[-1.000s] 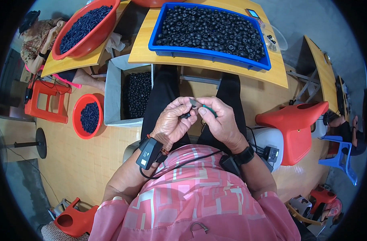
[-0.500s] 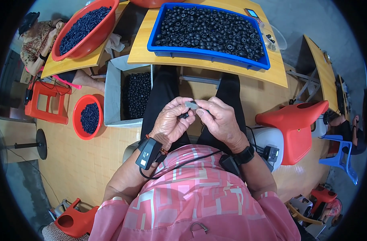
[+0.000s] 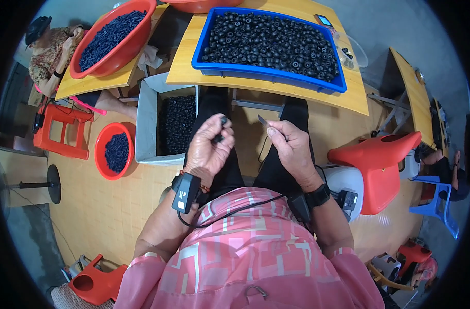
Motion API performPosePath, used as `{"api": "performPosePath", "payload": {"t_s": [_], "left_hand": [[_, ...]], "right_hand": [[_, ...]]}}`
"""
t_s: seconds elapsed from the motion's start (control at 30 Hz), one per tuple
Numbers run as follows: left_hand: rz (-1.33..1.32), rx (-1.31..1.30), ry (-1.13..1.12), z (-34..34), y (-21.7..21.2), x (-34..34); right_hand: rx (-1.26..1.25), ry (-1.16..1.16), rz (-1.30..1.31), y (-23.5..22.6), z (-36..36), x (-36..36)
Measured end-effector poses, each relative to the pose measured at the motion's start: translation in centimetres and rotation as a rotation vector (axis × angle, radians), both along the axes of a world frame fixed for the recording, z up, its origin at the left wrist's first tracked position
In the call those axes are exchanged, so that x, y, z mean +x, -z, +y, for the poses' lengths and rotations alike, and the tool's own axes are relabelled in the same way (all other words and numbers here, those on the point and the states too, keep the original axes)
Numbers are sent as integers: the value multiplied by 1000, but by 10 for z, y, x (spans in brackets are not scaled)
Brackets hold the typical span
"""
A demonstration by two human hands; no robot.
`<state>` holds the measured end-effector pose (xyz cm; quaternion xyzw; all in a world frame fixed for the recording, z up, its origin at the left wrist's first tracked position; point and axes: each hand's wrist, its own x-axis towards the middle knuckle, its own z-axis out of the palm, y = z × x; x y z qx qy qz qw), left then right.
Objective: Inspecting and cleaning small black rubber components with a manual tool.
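Observation:
Above my lap, my left hand is closed around small black round parts, one of them between thumb and forefinger and more near the palm. My right hand grips a small knife with a thin grey blade, its tip pointing up and left. A gap separates the two hands. Past them, on the wooden table, a blue tray is full of similar black ring-like parts. To the left of my legs, an open grey box holds more black parts.
Red basins with dark, slim pieces stand on the left table and floor. A red stool and a person are at left. At right are a red chair and a blue stool. A phone lies beside the tray.
My hands were together, with the blade against a black part. Now they have moved apart, the left one up and left, the right one to the right with the knife.

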<state>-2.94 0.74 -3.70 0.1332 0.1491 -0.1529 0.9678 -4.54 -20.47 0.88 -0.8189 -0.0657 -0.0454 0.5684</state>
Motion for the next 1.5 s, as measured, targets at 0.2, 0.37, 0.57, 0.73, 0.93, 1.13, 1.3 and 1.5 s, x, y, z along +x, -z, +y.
{"api": "performPosePath", "payload": {"t_s": [0.2,0.37,0.57,0.73,0.93,1.13,1.3,1.5], "left_hand": [[340,-69,-438,39,14,26],[224,-78,-307,26,9,20],[1,-232,90,-11,-3,-1],[-16,-216,195,-26,0,-13],[-25,-184,188,-30,-4,-14],[-33,-234,190,-28,1,-13],[-32,127,337,-17,-1,-13],[-89,141,402,-21,-5,-16]], "right_hand": [[0,7,67,8,1,-2],[8,-14,90,7,1,-3],[58,-95,-45,8,16,-9],[-52,-171,-79,1,22,-10],[-190,-192,-156,4,18,-7],[-19,-128,-19,11,18,-11],[97,-59,52,-2,16,-11],[-17,-65,-69,4,19,-12]]}}
